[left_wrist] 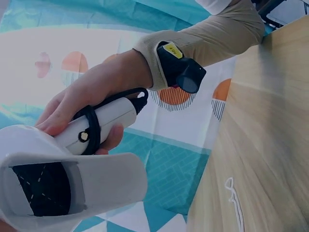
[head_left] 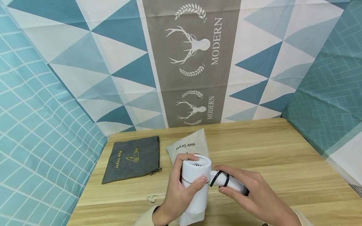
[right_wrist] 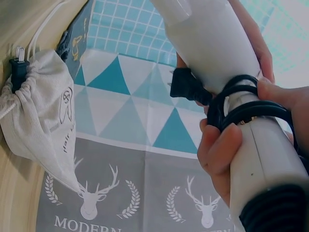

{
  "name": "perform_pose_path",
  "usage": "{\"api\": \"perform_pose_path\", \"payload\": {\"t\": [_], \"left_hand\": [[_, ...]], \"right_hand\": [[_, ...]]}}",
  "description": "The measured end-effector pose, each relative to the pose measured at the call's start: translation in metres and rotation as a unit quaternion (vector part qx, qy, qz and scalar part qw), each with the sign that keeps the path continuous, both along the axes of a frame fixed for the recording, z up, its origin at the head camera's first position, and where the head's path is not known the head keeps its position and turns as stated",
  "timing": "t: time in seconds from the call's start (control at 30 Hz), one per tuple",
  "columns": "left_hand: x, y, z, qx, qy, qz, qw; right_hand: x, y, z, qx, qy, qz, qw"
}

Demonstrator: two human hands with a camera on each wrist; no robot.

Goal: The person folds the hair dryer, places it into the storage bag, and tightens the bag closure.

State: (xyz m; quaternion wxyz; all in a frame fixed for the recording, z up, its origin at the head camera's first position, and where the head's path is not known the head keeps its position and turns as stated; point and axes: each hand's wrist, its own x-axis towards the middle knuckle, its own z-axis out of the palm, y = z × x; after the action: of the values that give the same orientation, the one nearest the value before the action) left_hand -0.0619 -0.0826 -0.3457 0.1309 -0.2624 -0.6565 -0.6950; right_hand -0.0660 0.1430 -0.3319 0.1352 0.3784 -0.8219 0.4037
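Observation:
My left hand (head_left: 176, 197) grips the barrel of a white hair dryer (head_left: 199, 202), its thumb across the front and fingers round the far side. The vented end faces up; a flat white nozzle (left_wrist: 113, 179) shows at the other end in the left wrist view. Out to the right, my right hand (head_left: 255, 191) holds the handle (head_left: 235, 184), with thumb and fingers curled round it. A black cord (head_left: 227, 180) is wound round this handle in loops. A black end piece (right_wrist: 186, 87) sticks out beside the barrel in the right wrist view.
A dark grey drawstring pouch (head_left: 121, 163) lies flat at the back left of the wooden table (head_left: 254, 147). Behind the dryer is a beige pouch (head_left: 188, 142), marked Hair Dryer; a black plug (right_wrist: 19, 70) stands at its mouth. Patterned sheets (head_left: 254, 47) hang around the table.

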Motion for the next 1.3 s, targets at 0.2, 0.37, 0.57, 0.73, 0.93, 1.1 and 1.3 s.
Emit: {"api": "perform_pose_path", "payload": {"t": [0.2, 0.37, 0.57, 0.73, 0.93, 1.1, 1.3], "left_hand": [[0.002, 0.002, -0.001, 0.015, 0.018, 0.017, 0.9996], [0.004, 0.003, -0.003, 0.026, 0.024, 0.026, 0.9990], [0.011, 0.007, -0.006, 0.053, 0.005, 0.045, 0.9976], [0.012, 0.007, -0.006, 0.051, 0.002, 0.034, 0.9981], [0.011, 0.000, 0.000, 0.020, -0.009, -0.005, 0.9998], [0.009, -0.007, 0.008, 0.007, -0.016, -0.044, 0.9989], [0.007, -0.010, 0.012, 0.006, -0.006, -0.069, 0.9976]], "right_hand": [[0.001, -0.001, 0.001, -0.004, 0.013, -0.005, 1.000], [0.002, -0.002, 0.002, -0.002, 0.021, -0.009, 1.000], [0.002, -0.011, -0.006, -0.046, 0.075, -0.014, 0.996], [0.004, -0.011, -0.010, -0.048, 0.059, -0.019, 0.997], [0.007, -0.003, -0.003, -0.026, -0.040, 0.011, 0.999], [0.009, -0.001, 0.002, -0.029, -0.121, 0.059, 0.991], [0.010, -0.005, -0.004, -0.069, -0.143, 0.087, 0.983]]}}
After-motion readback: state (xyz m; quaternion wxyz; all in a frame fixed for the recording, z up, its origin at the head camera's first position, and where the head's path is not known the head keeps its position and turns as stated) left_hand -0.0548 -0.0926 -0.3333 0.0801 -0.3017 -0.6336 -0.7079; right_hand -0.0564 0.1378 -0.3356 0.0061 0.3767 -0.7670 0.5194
